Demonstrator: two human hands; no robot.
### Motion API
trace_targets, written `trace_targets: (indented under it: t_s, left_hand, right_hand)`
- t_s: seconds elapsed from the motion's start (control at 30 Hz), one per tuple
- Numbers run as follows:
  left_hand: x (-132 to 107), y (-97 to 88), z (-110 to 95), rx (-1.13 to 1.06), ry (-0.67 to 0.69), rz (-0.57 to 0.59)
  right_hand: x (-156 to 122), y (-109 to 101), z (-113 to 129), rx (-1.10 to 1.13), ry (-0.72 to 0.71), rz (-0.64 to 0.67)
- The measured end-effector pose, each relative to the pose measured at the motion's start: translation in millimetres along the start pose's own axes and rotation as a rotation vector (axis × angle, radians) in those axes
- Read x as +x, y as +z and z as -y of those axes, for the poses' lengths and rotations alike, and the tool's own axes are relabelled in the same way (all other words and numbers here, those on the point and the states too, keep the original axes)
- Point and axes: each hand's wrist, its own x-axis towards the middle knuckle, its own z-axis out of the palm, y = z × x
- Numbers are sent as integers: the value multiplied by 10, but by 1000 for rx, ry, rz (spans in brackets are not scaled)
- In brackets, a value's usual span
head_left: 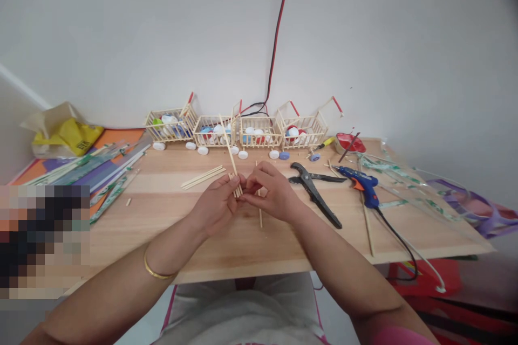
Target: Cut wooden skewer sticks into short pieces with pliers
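Both hands meet above the middle of the wooden board (pixel 170 226). My left hand (pixel 218 205) is closed on a small bundle of thin wooden sticks (pixel 232 164), one long stick slanting up and away. My right hand (pixel 273 191) pinches the same bundle at its lower end, fingers curled. Another stick (pixel 260 218) lies on the board beneath my right hand. A gold bangle (pixel 156 272) circles my left wrist.
A few loose sticks (pixel 202 177) lie left of my hands. Several small stick carts (pixel 259 130) with bottle caps line the wall. Black cutters (pixel 313 190) and a blue glue gun (pixel 362 183) lie to the right. Coloured paper and plastic sleeves (pixel 101 170) lie left.
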Motion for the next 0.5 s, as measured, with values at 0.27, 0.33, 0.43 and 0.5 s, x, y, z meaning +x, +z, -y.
trace_targets:
  t_s: [0.27,0.33,0.43,0.5]
  left_hand:
    - [-29,-17,19,112,-26,113]
    - [-43,1,2,88,-103,128]
    - [-47,17,-26,6,-177,113]
    - [-39,14,-36,-26,-167,86]
  right_hand:
    - [9,-124,-2,164,71,-24]
    - [1,-168,-26,215,123,-75]
    - [-9,-207,-34,227,111,-94]
    - [-7,-207,-8,178,48,-66]
